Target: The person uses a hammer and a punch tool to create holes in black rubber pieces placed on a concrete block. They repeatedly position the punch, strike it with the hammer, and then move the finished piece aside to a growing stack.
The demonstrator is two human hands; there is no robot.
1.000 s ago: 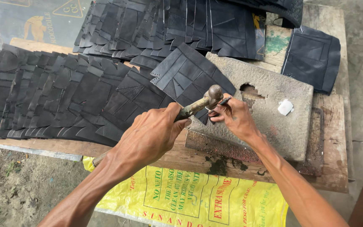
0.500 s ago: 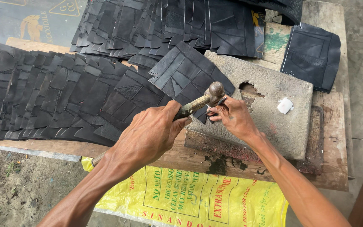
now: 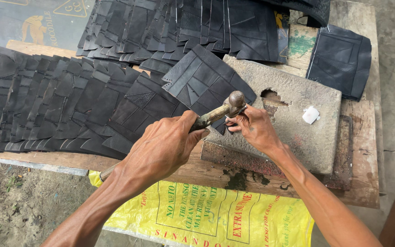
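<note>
The left hand [image 3: 163, 146] is closed tight around the wooden handle of a small round-headed metal hammer [image 3: 235, 99], its head raised just above the right hand [image 3: 252, 128]. The right hand's fingertips pinch the edge of a black stitched rubber panel [image 3: 206, 82] lying on one grey stone slab [image 3: 293, 119]. Dozens of similar panels overlap on the wooden plank bench [image 3: 362, 151], outdoors over bare dirt; one yellow woven sack [image 3: 206, 219] hangs below.

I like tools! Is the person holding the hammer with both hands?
No, only the left hand grips the hammer; the right hand pinches something small beneath its head.
</note>
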